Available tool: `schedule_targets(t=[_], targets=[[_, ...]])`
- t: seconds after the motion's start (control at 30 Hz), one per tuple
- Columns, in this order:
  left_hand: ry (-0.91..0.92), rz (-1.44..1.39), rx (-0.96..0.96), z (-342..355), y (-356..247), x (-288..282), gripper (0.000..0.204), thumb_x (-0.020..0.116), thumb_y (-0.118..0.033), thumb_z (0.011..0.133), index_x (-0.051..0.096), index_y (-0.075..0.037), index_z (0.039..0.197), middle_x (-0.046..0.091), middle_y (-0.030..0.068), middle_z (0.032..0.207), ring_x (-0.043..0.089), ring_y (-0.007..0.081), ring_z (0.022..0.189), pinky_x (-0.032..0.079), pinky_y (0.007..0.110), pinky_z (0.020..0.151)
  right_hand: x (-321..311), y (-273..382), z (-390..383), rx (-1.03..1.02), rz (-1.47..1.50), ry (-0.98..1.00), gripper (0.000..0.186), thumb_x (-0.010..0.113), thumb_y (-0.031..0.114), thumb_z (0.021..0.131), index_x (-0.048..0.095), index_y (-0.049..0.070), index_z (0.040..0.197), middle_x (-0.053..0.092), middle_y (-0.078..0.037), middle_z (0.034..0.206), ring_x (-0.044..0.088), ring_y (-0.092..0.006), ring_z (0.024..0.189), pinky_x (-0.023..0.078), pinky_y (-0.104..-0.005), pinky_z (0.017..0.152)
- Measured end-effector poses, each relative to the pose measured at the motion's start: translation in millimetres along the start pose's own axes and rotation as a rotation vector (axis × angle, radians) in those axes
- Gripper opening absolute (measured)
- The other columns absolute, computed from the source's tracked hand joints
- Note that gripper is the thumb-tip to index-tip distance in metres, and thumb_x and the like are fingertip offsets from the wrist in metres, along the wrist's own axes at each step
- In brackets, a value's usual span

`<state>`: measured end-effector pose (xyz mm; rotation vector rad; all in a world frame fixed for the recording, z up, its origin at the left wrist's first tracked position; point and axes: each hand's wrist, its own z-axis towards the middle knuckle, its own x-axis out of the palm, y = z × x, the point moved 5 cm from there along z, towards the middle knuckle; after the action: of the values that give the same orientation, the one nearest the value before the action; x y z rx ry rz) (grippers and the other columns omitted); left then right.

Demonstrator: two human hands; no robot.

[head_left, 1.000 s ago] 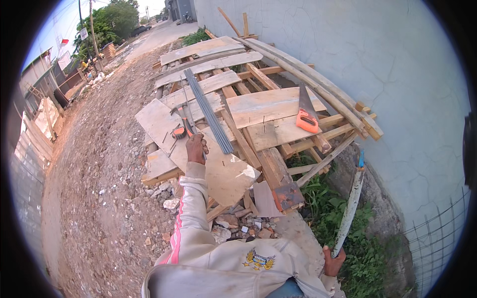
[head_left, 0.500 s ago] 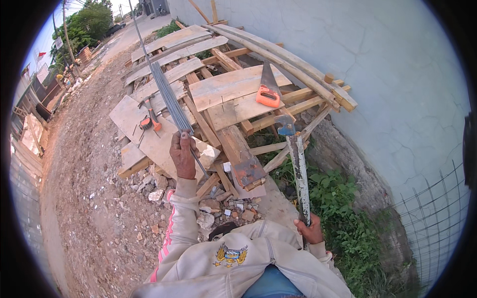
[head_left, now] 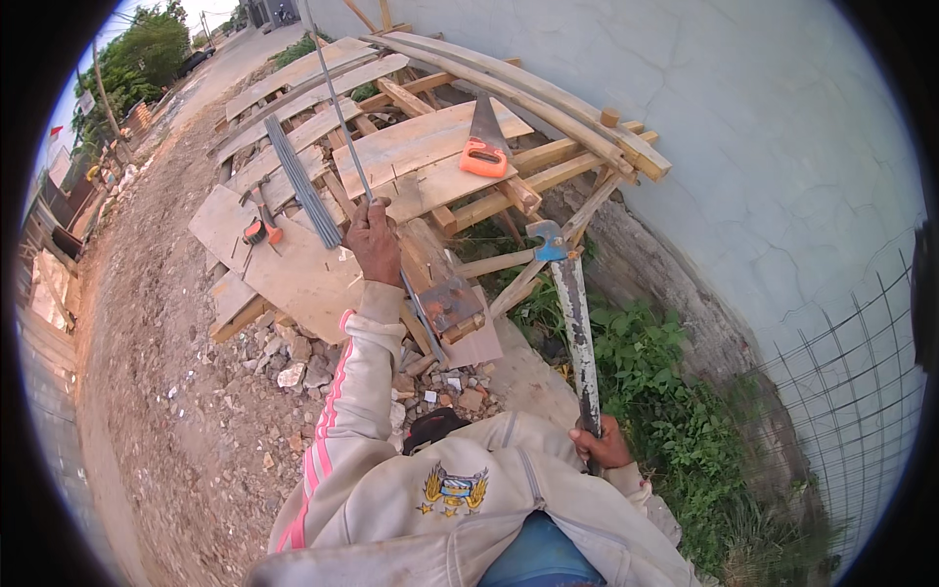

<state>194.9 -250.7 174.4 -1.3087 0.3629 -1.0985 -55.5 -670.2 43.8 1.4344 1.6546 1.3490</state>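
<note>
My left hand (head_left: 373, 245) is closed round a long thin steel rod (head_left: 340, 112). The rod slants past the hand, its lower end running down beside a rusty metal plate (head_left: 450, 305) fixed on a timber beam. In my right hand (head_left: 604, 442), low on the right, is the grip of a long lever bar (head_left: 575, 338) with chipped white paint and a blue metal head (head_left: 551, 241). The bar stands tilted, head up, to the right of the beam. A bundle of steel rods (head_left: 301, 184) lies on the boards left of my left hand.
A handsaw (head_left: 484, 142) with an orange handle, a hammer (head_left: 262, 210) and a tape measure (head_left: 254, 232) rest on the boards. Nails stick up from the planks. A wall (head_left: 763, 147), weeds (head_left: 646, 391) and wire mesh (head_left: 851, 411) border the right; rubble (head_left: 303, 357) covers ground at left.
My left hand has moved right, carrying the single rod away from the bundle towards the beam with the plate. My right hand keeps its hold on the lever bar. The view has shifted slightly.
</note>
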Motion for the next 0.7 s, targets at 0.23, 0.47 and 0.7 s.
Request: schedule_targets(t=[0.23,0.47,0.7], targets=[[0.076,0.079,0.010,7,18,46,0.028,0.058,-0.024,0.103,0.069,0.001,0.096,0.047,-0.0056,0.066,0.039,0.0031,0.058,0.030,0.024,0.052,-8,-4,-27,0.199,0.355,0.294,0.029,0.076,0.022,0.090,0.054,0.004,0.084,0.048,-0.001,0.063,0.047,-0.0110,0.050,0.038,-0.0271,0.046],[0.088,0.429,0.172,36,63,59,0.032,0.058,-0.031,0.099,0.069,-0.001,0.098,0.058,0.0038,0.069,0.055,0.0145,0.061,0.044,0.033,0.058,-17,-13,-36,0.162,0.183,0.104,0.025,0.075,0.018,0.090,0.055,0.004,0.082,0.049,-0.002,0.061,0.048,-0.0116,0.050,0.040,-0.0284,0.046],[0.116,1.049,0.133,37,109,51,0.041,0.048,-0.038,0.097,0.072,-0.006,0.106,0.071,0.0252,0.100,0.067,0.0481,0.096,0.051,0.055,0.086,-15,-25,-38,0.165,0.011,-0.100,0.023,0.075,0.013,0.087,0.057,0.005,0.074,0.055,-0.002,0.059,0.051,-0.0123,0.049,0.042,-0.0293,0.048]])
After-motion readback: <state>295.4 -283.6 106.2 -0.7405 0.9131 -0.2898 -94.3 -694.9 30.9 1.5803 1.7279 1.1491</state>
